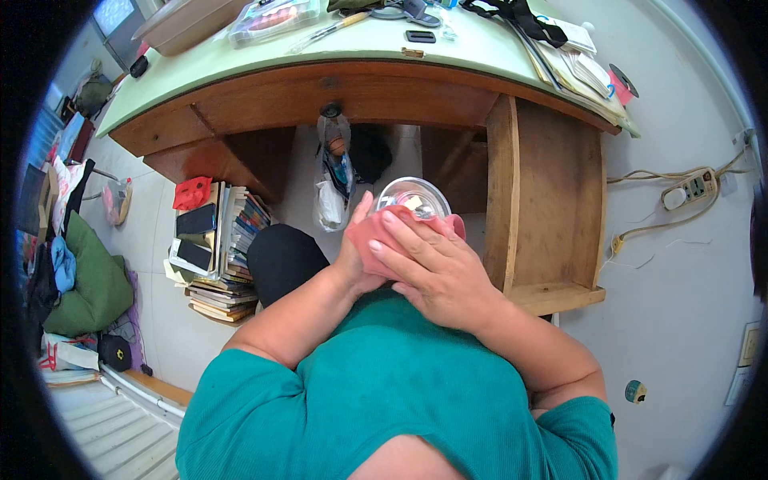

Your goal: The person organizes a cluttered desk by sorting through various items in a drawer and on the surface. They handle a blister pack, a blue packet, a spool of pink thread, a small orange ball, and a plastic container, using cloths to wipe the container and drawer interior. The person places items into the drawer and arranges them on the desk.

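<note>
A round clear plastic container [414,195] with small bits inside is held in front of my torso, below the desk's front edge. My left hand [357,252] grips it from the left side. A pink cloth [384,243] covers the near part of the container, and my right hand [423,264] lies over the cloth, fingers extended and pressing it against the container. Most of the container's near side is hidden by the cloth and my right hand.
A green-topped wooden desk [336,90] spans the front, with an open drawer [558,198] at the right. Stacked books [225,288] stand at the left. A plastic bag [332,201] hangs from the desk's knob. A power strip [690,189] is by the right wall.
</note>
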{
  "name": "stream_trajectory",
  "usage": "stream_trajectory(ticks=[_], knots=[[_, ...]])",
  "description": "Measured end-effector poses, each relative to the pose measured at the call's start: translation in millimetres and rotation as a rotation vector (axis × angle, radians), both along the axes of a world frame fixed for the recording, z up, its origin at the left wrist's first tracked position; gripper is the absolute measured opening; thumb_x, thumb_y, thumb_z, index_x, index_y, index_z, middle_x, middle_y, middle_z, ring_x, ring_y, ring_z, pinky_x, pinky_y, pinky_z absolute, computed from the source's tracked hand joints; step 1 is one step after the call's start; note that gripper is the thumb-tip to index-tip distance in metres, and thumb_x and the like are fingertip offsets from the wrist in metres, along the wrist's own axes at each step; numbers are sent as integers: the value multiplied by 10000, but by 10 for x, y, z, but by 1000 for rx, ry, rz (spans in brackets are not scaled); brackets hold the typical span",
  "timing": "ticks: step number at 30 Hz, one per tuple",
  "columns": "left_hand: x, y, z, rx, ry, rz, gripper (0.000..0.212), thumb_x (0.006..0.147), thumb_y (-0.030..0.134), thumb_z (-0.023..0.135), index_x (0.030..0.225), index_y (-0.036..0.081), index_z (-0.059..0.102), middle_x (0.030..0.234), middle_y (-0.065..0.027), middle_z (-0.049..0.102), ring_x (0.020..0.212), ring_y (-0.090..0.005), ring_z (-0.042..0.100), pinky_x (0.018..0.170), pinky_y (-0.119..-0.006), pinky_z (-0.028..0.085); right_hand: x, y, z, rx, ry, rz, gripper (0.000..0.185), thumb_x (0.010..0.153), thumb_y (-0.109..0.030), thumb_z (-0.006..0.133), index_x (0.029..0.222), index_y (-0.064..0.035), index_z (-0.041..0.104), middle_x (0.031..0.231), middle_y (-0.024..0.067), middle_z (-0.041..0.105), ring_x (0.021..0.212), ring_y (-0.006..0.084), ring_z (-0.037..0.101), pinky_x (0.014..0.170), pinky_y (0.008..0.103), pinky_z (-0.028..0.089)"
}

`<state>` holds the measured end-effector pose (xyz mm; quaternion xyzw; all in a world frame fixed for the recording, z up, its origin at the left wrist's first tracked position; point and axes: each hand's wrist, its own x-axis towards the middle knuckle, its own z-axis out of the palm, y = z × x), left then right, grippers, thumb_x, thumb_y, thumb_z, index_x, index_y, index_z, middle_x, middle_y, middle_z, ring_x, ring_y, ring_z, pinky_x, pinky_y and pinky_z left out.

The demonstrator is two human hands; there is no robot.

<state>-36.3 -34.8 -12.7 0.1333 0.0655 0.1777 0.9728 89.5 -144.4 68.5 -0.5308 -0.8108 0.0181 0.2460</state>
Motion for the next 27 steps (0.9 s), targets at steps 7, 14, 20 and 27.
stream_trajectory(ticks=[7, 14, 20, 27], knots=[[8, -73, 303, 245, -3, 199, 661, 981, 599, 220, 1408, 130, 405, 1422, -160, 432, 1298, -301, 458, 1073, -426, 403, -103, 249, 154, -94, -9, -67, 840, 766, -473, 700, 1434, -67, 392, 1487, 191, 361, 1374, 330, 365, 1130, 455, 285], [10, -83, 202, 36, 160, 249, 681, 980, 578, 251, 1420, 75, 385, 1433, -157, 439, 1312, -313, 445, 1104, -444, 352, 54, 78, -20, -109, -46, -300, 1024, 732, -594, 697, 1425, 59, 321, 1465, 266, 351, 1385, 341, 343, 1143, 458, 258], [2, -65, -29, -22, -328, 43, 616, 996, 534, 289, 1392, 73, 390, 1433, -152, 429, 1311, -282, 449, 1090, -442, 366, -98, 75, 145, -99, -47, -36, 1006, 698, -566, 734, 1415, 36, 366, 1470, 226, 371, 1363, 359, 372, 1127, 466, 285], [7, -65, 154, 116, 190, 232, 713, 968, 627, 210, 1415, 102, 392, 1391, -160, 463, 1297, -305, 458, 1062, -475, 406, 47, 162, -60, -111, 15, -346, 1135, 629, -580, 770, 1419, 89, 303, 1457, 277, 348, 1373, 386, 344, 1133, 445, 279]])
